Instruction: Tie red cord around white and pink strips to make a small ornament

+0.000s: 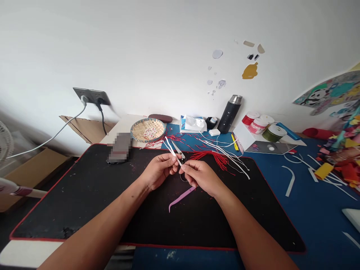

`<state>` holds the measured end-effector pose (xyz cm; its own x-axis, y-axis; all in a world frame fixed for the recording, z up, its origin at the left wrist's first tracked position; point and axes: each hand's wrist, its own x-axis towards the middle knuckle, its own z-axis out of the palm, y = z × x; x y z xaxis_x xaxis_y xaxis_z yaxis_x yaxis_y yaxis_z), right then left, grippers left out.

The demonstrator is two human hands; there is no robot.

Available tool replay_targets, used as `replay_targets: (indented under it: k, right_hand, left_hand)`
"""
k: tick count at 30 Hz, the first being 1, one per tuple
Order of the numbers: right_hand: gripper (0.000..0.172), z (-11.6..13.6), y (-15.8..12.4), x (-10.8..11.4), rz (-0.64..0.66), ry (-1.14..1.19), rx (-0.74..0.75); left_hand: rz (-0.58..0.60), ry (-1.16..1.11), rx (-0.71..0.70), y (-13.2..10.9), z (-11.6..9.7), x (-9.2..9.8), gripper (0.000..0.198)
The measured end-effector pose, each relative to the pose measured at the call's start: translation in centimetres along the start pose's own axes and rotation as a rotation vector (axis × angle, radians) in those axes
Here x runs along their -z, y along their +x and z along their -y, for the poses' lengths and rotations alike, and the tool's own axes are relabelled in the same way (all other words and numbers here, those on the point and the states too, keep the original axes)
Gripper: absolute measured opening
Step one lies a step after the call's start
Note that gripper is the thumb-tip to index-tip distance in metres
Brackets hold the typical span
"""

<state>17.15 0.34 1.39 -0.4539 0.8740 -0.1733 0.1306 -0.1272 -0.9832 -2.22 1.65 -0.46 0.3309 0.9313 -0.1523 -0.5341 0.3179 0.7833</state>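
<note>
Above the middle of the black mat [135,217], both hands pinch one narrow white strip [170,147]. My left hand [161,170] has thumb and fingers closed on it, and two of its ends stick up past the fingertips. The fingertips of my right hand [201,174] close on its lower end, nearly touching the left ones. Just behind the hands lie scissors [179,152] with silver blades, their handles partly hidden. Purple bent-tip tweezers [181,198] reach out from under my right hand; whether they are held or lie on the mat, I cannot tell.
Red cords [215,156] and white cords [233,159] lie along the mat's back edge. A woven basket [148,130] with small bits stands behind left, a black thermos [230,114] behind right. Spools [274,133] and paper scraps [324,171] are on the right. A pixelated object [120,147] sits left.
</note>
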Motion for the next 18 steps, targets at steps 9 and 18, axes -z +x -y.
replay_targets:
  k: [9, 18]
  right_hand:
    - [0.037, 0.44, -0.21, -0.07, 0.023, 0.038, -0.021]
    - [0.038, 0.39, -0.09, -0.03, 0.0, 0.032, -0.01]
  left_hand:
    - [-0.031, 0.012, -0.055, 0.3, -0.32, 0.35, 0.034]
    - [-0.028, 0.0, -0.063, 0.31, -0.38, 0.35, 0.032]
